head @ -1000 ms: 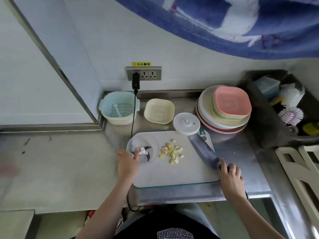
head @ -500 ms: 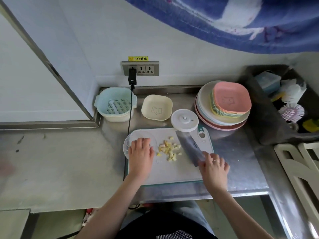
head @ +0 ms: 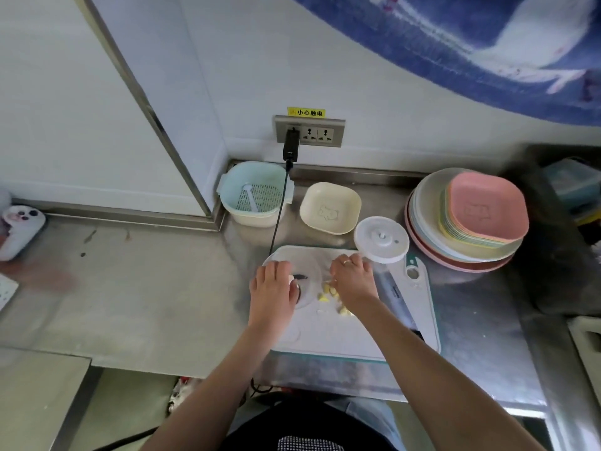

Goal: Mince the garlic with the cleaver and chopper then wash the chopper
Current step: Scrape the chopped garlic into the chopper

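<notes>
The clear chopper bowl (head: 310,275) with its blade stands on the left part of the white cutting board (head: 328,336). My left hand (head: 273,289) grips the bowl from the left and covers much of it. Chopped garlic pieces (head: 328,293) lie in a small heap just right of the bowl. My right hand (head: 353,281) is over the heap, its fingertips curled down and pinching pieces at the side nearest the bowl. The cleaver (head: 395,296) lies flat on the board's right part, free of both hands. The chopper's white round lid (head: 381,239) rests at the board's far right corner.
Behind the board stand a blue strainer basket (head: 257,193) and a cream square bowl (head: 330,208). A black cable (head: 279,209) runs from the wall socket down past the board. A stack of plates (head: 468,219) fills the right; a dark sink area (head: 566,242) lies beyond it.
My right hand let go of the cleaver, which now lies on the board, and moved left onto the garlic. My left hand stayed at the chopper bowl. The camera tilted closer.
</notes>
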`<action>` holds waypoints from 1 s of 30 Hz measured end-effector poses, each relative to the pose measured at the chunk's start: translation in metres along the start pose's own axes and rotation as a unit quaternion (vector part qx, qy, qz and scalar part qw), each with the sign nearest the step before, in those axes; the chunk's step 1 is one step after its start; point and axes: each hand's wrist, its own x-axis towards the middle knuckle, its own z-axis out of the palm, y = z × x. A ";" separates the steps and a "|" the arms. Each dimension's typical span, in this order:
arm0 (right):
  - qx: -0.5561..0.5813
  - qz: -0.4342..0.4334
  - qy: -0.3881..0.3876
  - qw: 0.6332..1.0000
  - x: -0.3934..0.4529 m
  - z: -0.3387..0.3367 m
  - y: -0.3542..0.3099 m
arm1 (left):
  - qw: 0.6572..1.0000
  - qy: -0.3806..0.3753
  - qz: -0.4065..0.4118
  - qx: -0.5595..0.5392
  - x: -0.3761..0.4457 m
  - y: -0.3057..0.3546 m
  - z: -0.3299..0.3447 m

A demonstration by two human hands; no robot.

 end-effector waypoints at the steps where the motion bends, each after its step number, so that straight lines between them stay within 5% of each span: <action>1: 0.006 0.005 0.000 1.000 0.002 0.000 0.000 | 1.000 -0.005 -0.006 -0.001 0.000 -0.001 0.000; 5: -0.007 -0.019 -0.001 1.000 0.004 -0.005 0.001 | 1.000 -0.013 -0.015 -0.004 0.004 0.000 0.001; 8: 0.101 0.003 0.034 0.994 0.008 -0.016 0.005 | 1.000 -0.014 -0.019 -0.008 0.007 -0.001 0.000; 14: 0.442 0.201 0.119 0.866 0.058 -0.059 0.020 | 1.000 -0.021 -0.012 0.003 0.008 -0.003 -0.002; 19: 0.466 0.208 0.096 0.854 0.059 -0.051 0.025 | 0.999 -0.036 -0.014 0.001 0.007 -0.004 0.000; 24: 0.437 0.196 0.143 0.866 0.017 -0.029 0.035 | 0.987 -0.010 0.162 -0.007 0.003 0.016 -0.001; 30: 0.342 0.168 0.201 0.902 -0.050 -0.011 0.053 | 0.899 -0.122 0.421 0.005 -0.025 0.040 0.019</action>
